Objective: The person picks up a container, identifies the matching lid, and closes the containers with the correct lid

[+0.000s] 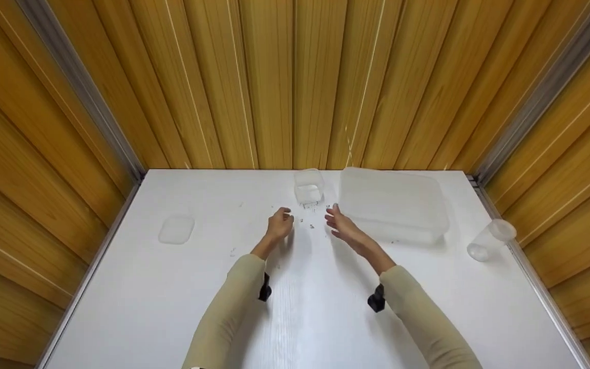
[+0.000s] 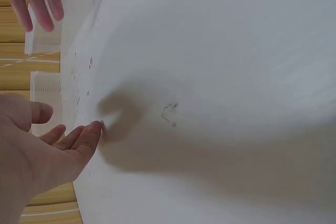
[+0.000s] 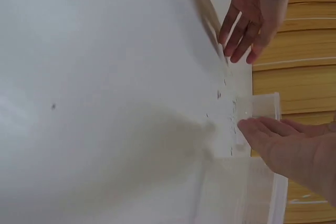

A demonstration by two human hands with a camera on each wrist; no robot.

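Observation:
My left hand (image 1: 280,224) is over the white table, just left of some scattered dark specks (image 1: 311,226). Its fingers are loosely bent, with a gap between thumb and fingertips in the left wrist view. My right hand (image 1: 345,226) faces it, fingers extended, beside the left edge of a large translucent box (image 1: 392,200). Neither hand holds anything. Beyond the two hands, near the back edge, stands a small clear square container (image 1: 309,186). More specks (image 3: 219,94) lie close in front of it in the right wrist view.
A flat translucent square lid (image 1: 176,229) lies at the left. On the right, a clear cylindrical jar (image 1: 490,240) is near the table's edge. Yellow wood-look panels (image 1: 269,87) rise behind the white table (image 1: 121,307) and on both sides.

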